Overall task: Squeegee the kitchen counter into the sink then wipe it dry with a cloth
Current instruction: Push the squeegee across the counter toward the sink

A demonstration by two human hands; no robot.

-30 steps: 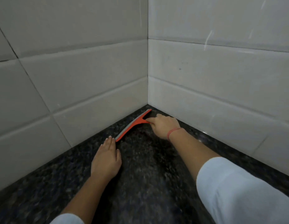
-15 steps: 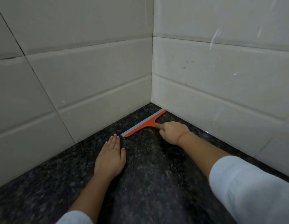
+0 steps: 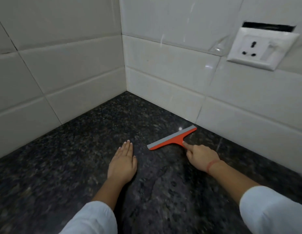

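An orange squeegee [image 3: 172,139] with a grey rubber blade lies blade-down on the dark speckled granite counter [image 3: 96,132], its far end near the right tiled wall. My right hand [image 3: 200,157] is shut on the squeegee's short handle, index finger stretched along it; a red thread is around the wrist. My left hand [image 3: 123,163] rests flat on the counter, fingers together, a little left of the blade's near end and apart from it. No sink or cloth is in view.
White tiled walls [image 3: 62,73] meet in a corner behind the counter. A white wall socket with a switch [image 3: 261,49] sits on the right wall above the counter. The counter stretches left and toward me.
The squeegee has been pulled out of the wall corner, to the right and toward me along the right wall. My left hand has stayed flat on the counter. The socket has come into view.
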